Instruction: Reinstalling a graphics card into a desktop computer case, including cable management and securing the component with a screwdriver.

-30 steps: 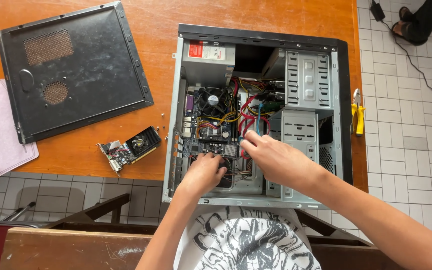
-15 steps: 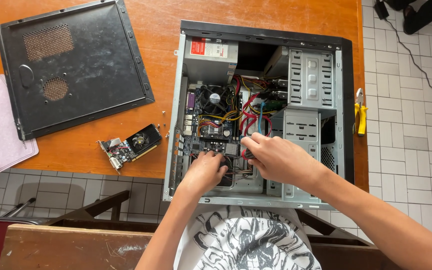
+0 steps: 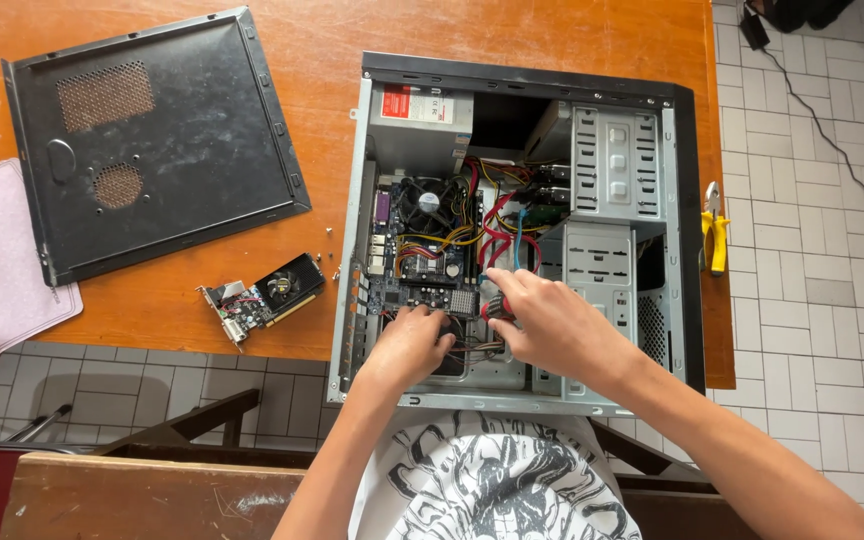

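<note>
My left hand (image 3: 407, 345) presses flat on the motherboard (image 3: 422, 265) in the open computer case (image 3: 687, 250) on the table (image 3: 552, 30), steadying it. My right hand (image 3: 542, 325) grips a red-handled tool (image 3: 495, 307).

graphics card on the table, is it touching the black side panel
Apart. The head view shows the graphics card lying below the black side panel, with a strip of bare orange table between them.

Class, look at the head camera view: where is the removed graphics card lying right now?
The graphics card lies on the orange table, just left of the open computer case and below the black side panel.
</note>
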